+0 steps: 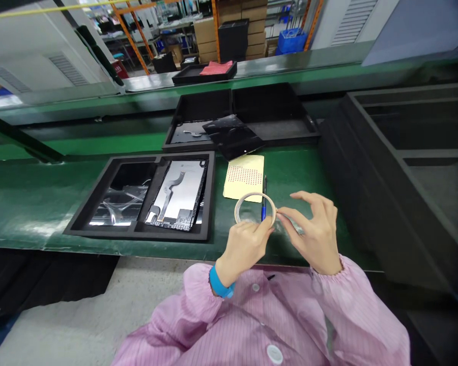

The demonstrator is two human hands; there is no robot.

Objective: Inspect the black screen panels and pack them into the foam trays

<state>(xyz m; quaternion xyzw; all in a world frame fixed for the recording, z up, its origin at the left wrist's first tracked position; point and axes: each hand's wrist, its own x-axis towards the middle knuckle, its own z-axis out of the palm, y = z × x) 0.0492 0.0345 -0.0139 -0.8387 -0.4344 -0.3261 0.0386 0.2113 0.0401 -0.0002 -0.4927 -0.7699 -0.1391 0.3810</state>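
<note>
My left hand [246, 244] grips the lower edge of a thin roll of clear tape [241, 204], held upright above the green bench. My right hand [316, 229] pinches the tape's loose end at the roll's right side, and a clear strip stretches between thumb and forefinger. Both arms wear pink striped sleeves, with a blue band on the left wrist. Just behind the roll lie a yellow sheet with rows of red dots [245, 177] and a blue pen [264, 202].
A black foam tray [210, 203] at the left holds a tablet panel [179, 195] with a flex cable and clear film. Behind it a second black tray [275, 109] carries a dark panel [234, 134]. Stacked black trays [404, 162] fill the right side.
</note>
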